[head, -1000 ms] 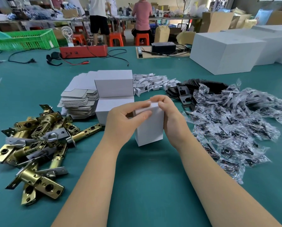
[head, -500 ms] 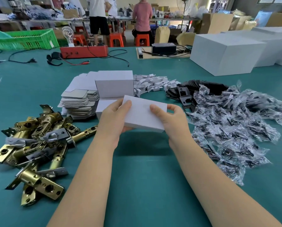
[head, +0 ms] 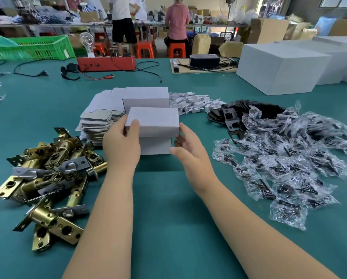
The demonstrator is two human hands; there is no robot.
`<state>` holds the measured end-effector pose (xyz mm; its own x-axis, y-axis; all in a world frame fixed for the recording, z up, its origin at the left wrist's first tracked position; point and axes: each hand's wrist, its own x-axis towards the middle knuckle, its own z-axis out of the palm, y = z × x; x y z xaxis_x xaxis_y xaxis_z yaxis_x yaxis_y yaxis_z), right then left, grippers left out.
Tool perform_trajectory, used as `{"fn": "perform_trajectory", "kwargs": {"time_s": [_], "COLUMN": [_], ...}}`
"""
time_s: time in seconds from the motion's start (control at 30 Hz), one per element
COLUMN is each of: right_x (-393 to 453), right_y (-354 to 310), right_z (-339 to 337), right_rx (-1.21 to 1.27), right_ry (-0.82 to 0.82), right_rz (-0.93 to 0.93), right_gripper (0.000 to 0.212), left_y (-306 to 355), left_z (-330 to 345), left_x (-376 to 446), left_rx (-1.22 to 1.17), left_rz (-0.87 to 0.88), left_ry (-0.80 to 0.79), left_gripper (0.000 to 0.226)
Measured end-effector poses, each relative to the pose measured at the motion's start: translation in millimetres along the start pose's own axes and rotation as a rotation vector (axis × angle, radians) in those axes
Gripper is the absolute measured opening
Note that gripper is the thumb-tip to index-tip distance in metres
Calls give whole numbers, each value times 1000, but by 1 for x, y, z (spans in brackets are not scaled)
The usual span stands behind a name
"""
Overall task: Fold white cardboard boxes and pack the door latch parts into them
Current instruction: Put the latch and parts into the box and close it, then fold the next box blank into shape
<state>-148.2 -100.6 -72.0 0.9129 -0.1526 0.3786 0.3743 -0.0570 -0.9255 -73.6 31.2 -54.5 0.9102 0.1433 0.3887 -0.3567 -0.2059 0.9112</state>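
A closed white cardboard box (head: pixel 154 120) lies flat on top of another white box (head: pixel 155 146), in front of a third closed box (head: pixel 146 96). My left hand (head: pixel 121 140) grips the top box at its left end, thumb on the lid. My right hand (head: pixel 188 146) hovers just off the box's right end with relaxed fingers and holds nothing. A heap of brass door latches (head: pixel 47 178) lies at the left. Flat unfolded box blanks (head: pixel 97 119) are stacked behind it.
Several clear bags of black screws (head: pixel 289 158) spread at the right, beside black strike plates (head: pixel 233 119) and small white inserts (head: pixel 194 101). Large white cartons (head: pixel 281 67) stand at back right. A red device (head: pixel 106 63) with cables and a green crate (head: pixel 29 48) sit behind. People work in the background.
The box stood upright between both hands, was turned flat, then carried forward onto the stack. My right hand has let go of it and drawn slightly back.
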Motion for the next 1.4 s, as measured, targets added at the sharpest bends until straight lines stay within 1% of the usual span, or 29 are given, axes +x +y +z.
{"fn": "perform_trajectory", "kwargs": {"time_s": [0.03,0.07,0.13,0.2,0.27,0.33,0.4,0.43,0.53,0.6,0.67,0.73,0.8,0.9,1.03,1.13,1.23,1.3,1.37,1.4], "right_x": [1,1,3,3,3,4,5,5,5,5,5,5,5,5,5,6,4,4,4,4], "right_y": [1,2,6,6,6,3,3,5,8,11,11,10,9,8,10,12,12,13,13,13], "right_z": [0,0,-2,-4,-4,-4,-5,-5,-3,-3,-1,0,1,3,4,4,4,4,5,5], "right_rx": [5,9,9,-12,-52,-93,-108,-107,-130,-147,-154,-157,-153,-156,-184,-162,-156,-179,-196,-195], "right_ry": [-34,-69,-121,-153,-209,-252,-260,-261,-245,-253,-262,-271,-274,-260,-252,-204,-174,-169,-152,-140], "right_rz": [16,41,89,128,150,160,167,171,220,229,251,246,226,223,202,208,198,187,194,204], "right_gripper": [54,58,64,75,73,68,69,72,90,93,94,91,86,92,90,85,83,77,71,68], "left_y": [-4,-6,-9,-11,-14,-15,-15,-15,-16,-17,-17,-17,-18,-16,-11,-6,1,5,10,12], "left_z": [0,0,0,0,0,1,3,4,3,3,3,3,3,4,5,4,4,5,2,-1], "left_x": [0,0,2,2,5,5,6,6,5,6,7,7,6,3,-1,-1,0,4,19,30], "left_rx": [101,132,157,131,99,118,124,126,126,116,98,82,89,104,42,-13,-19,-43,-31,35], "left_rz": [72,90,88,54,15,17,13,3,-48,-81,-136,-205,-225,-230,-276,-314,-348,-377,-338,-289], "left_ry": [-7,-15,-34,-74,-88,-74,-40,-15,24,36,40,39,36,43,47,40,27,62,114,107], "left_gripper": [16,17,16,23,29,26,19,20,33,33,39,44,44,40,41,41,41,38,31,27]}}
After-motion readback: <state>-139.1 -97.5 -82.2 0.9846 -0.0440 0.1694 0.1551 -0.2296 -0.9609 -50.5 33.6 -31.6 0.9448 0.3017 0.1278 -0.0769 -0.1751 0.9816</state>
